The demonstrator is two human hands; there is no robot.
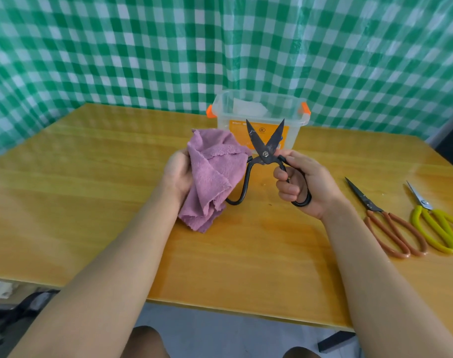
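1. The right hand (pixel 303 184) has its fingers curled tight round one handle loop of the black scissors (pixel 265 153), so it's a full closed grip on that loop. The blades stand just above the grip, spread in a wide V with the tips pointing up and away.
2. The left hand (pixel 177 174) is clutching a bunched purple cloth (pixel 215 171). The cloth sits just beside the pivot, on the far side from the right grip, and drapes over the other loop. I can't tell whether the fingers under the cloth have that loop too.
3. Looks to me like a wipe-down of the blades is in hand.
4. My main worry: the edges are wide open. If the cloth hand slides up along an edge instead of the flat, thin folds won't do much to protect the fingers.
5. Second one: with only one loop firmly held, a push from the cloth could swing the blades shut or twist the whole thing in the right grip.
6. The fuzzy cloth could also snag at the pivot nut, and a yank to free it would jerk the tips around.
7. The box (pixel 259 109) is right behind the tips, so a lurch forward would knock it.
8. Red scissors (pixel 390 228) and yellow scissors (pixel 437 228) lie on the table (pixel 91 202) out past the right wrist. An elbow swinging that way could sweep them off.
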